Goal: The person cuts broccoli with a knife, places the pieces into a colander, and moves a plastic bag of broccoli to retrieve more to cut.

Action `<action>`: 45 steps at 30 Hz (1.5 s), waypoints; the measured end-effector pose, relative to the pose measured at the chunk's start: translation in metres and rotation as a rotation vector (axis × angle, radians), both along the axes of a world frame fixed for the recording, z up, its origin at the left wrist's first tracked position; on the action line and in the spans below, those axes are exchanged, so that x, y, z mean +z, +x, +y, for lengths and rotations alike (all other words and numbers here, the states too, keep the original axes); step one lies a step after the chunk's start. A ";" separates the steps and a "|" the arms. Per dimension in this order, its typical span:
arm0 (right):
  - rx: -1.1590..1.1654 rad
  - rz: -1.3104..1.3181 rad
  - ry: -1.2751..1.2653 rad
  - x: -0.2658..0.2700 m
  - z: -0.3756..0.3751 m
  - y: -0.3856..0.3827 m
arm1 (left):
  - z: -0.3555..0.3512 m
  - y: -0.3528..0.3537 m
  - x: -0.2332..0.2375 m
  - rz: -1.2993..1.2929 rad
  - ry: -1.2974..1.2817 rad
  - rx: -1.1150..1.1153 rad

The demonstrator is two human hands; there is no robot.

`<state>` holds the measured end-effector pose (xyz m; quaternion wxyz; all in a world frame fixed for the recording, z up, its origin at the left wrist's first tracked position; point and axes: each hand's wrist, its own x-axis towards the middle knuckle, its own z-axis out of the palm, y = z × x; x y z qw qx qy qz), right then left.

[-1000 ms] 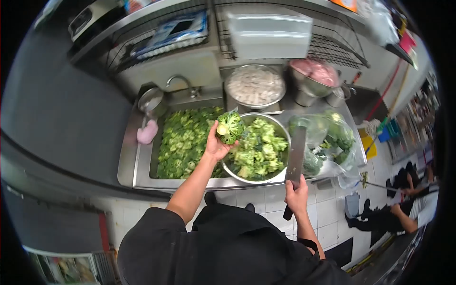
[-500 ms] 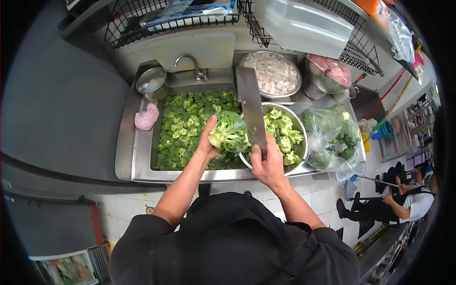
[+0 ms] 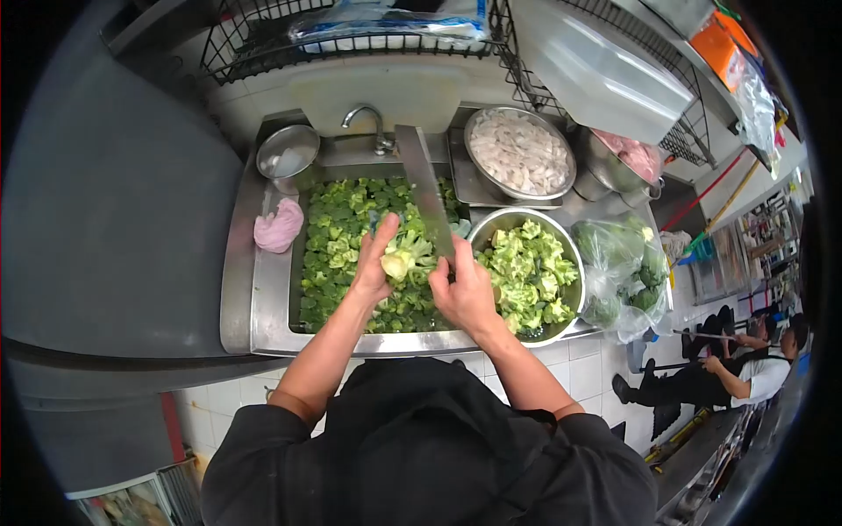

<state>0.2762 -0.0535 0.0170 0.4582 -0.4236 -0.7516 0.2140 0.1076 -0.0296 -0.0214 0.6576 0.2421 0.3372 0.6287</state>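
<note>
Over the sink, my left hand (image 3: 375,263) holds a broccoli head (image 3: 408,256) with its pale cut stem towards me. My right hand (image 3: 462,287) is closed on the handle of a wide cleaver (image 3: 424,180); its blade points up and away, right beside the broccoli head. Below both hands the sink (image 3: 270,302) is full of green broccoli florets (image 3: 338,228) in water. A steel bowl (image 3: 574,307) of pale cut broccoli pieces (image 3: 529,267) stands just right of my right hand.
Behind are a faucet (image 3: 364,114), a bowl of pale sliced meat (image 3: 519,151) and a pot of pink meat (image 3: 636,158). Plastic bags of broccoli (image 3: 618,263) lie right; a pink cloth (image 3: 279,226) and steel pot (image 3: 289,153) left. Another person (image 3: 745,379) is far right.
The cleaver and my right hand have moved left, from beside the bowl to over the sink. The broccoli head stays in my left hand. The view has shifted slightly.
</note>
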 end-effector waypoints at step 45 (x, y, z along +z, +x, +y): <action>0.113 0.135 0.198 0.048 -0.007 -0.035 | -0.011 -0.003 0.025 -0.322 0.264 0.279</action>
